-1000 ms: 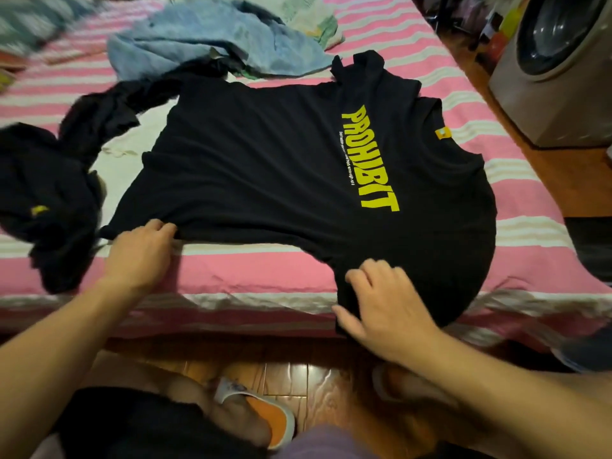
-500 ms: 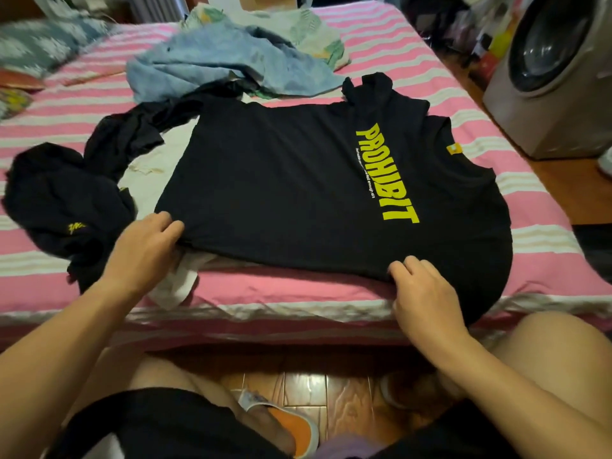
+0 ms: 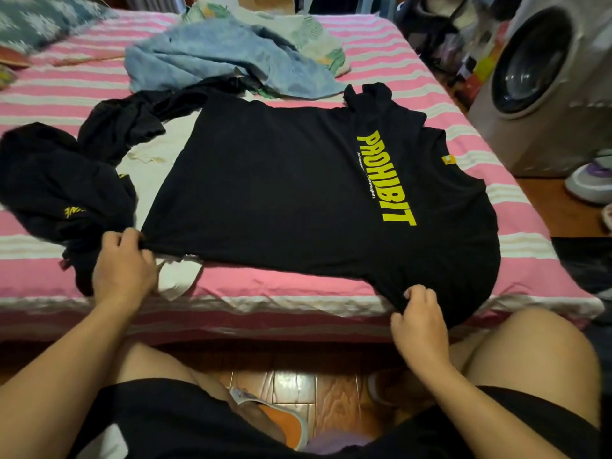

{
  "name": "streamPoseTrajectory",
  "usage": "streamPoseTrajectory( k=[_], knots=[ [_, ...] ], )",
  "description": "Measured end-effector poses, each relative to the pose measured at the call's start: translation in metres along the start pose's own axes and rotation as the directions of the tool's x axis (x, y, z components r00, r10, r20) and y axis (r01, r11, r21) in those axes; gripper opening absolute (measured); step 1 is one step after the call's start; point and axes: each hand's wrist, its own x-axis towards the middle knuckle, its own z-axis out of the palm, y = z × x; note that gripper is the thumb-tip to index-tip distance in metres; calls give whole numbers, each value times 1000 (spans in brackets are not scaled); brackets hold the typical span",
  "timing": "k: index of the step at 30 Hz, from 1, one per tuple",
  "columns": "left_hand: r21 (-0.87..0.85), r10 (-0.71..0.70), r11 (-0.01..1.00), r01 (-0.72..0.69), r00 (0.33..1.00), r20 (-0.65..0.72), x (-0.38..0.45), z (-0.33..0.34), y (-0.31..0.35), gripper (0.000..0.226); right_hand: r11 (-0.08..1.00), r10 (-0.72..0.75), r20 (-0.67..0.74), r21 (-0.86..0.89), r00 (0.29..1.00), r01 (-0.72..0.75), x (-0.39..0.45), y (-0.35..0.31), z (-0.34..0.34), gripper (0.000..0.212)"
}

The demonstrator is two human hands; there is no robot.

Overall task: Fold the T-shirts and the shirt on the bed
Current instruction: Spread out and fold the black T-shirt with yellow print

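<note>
Black T-shirt (image 3: 281, 193) with yellow lettering lies spread flat across the striped bed (image 3: 298, 283), laid out, I judge, for its first fold. Left hand (image 3: 122, 266) pinches its hem corner; right hand (image 3: 419, 321) pinches the near sleeve edge. Beyond wait 2 crumpled garments: another black T-shirt (image 3: 56, 193) and a blue shirt (image 3: 225, 58).

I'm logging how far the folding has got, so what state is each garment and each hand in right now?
PROHIBIT T-shirt: spread flat, print up, unfolded, near sleeve hanging over the bed edge.
Left hand: pinches the T-shirt's hem corner.
Right hand: pinches the near sleeve edge.
Black garment: crumpled, unfolded.
White garment: partly under the T-shirt.
Blue shirt: heaped, unfolded.
Washing machine door: closed.
</note>
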Motion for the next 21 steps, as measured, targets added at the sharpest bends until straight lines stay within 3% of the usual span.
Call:
streamPoseTrajectory(
  k=[2, 4, 6, 8, 9, 10, 11, 13, 15, 17, 19, 21],
  knots=[
    [-131, -42, 991, 22, 988, -146, -5, -4, 5, 19, 994, 59, -64, 98, 996, -52, -10, -11, 2, 36],
    [-260, -62, 966, 9, 979, -195, -8, -4, 9, 22, 991, 63, -67, 124, 996, -54, -23, -12, 6, 40],
    [-402, -161, 911, 88, 975, -152, -7, 0, 6, 29, 994, 28, 48, 104, 998, -33, -33, -3, 13, 38],
    [-506, -252, 837, 208, 968, -20, -6, 8, -4, 32, 981, 105, 169, 142, 980, -130, -41, 10, 19, 16],
    [-546, -293, 792, 274, 955, 54, -7, 10, -8, 31, 933, 225, 193, 241, 955, -268, -40, 15, 21, 6],
    [-584, -328, 741, 332, 938, 116, -8, 12, -10, 29, 823, 380, 198, 373, 903, -428, -36, 19, 21, 10],
    [-622, -352, 688, 374, 921, 164, -9, 13, -10, 29, 669, 533, 185, 505, 825, -545, -30, 22, 19, 21],
    [-705, -370, 564, 429, 895, 249, -11, 12, -6, 35, 430, 712, 161, 670, 684, -605, -11, 32, 11, 48],
    [-740, -380, 495, 454, 880, 286, -11, 7, -2, 38, 326, 755, 175, 735, 632, -594, 11, 45, 5, 75],
    [-784, -404, 424, 453, 869, 285, -10, 1, 3, 33, 203, 719, 302, 769, 625, -606, 26, 57, 1, 96],
    [-845, -439, 306, 438, 853, 282, -10, -2, 9, 24, 59, 653, 451, 771, 608, -634, 28, 65, 2, 83],
    [-874, -473, 228, 430, 833, 287, -12, 0, 12, 18, 27, 586, 525, 748, 617, -663, 19, 74, 7, 50]
  ],
)
